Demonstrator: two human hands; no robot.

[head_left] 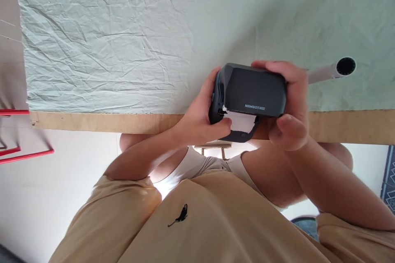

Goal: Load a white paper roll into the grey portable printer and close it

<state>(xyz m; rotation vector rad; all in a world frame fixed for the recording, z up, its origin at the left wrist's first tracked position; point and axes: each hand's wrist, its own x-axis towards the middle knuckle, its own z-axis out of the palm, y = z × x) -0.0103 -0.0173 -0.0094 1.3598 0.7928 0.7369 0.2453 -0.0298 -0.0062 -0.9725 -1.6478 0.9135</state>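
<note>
A dark grey label printer (254, 90) marked NIIMBOT is held up over the table's front edge. White label paper (242, 122) shows in the gap below its lid. My left hand (206, 109) grips the printer's left side, with the thumb at the left end of the paper. Around the right end of the printer, my right hand (291, 102) is wrapped, fingers on top and thumb low near the corner. The fingers behind the printer are hidden.
A wrinkled pale green cloth (108, 41) covers the table, with a bare wooden front edge (92, 123). A white cylinder with a dark round end (345, 67) lies right of my right hand. Red metal bars (27, 156) are at the far left.
</note>
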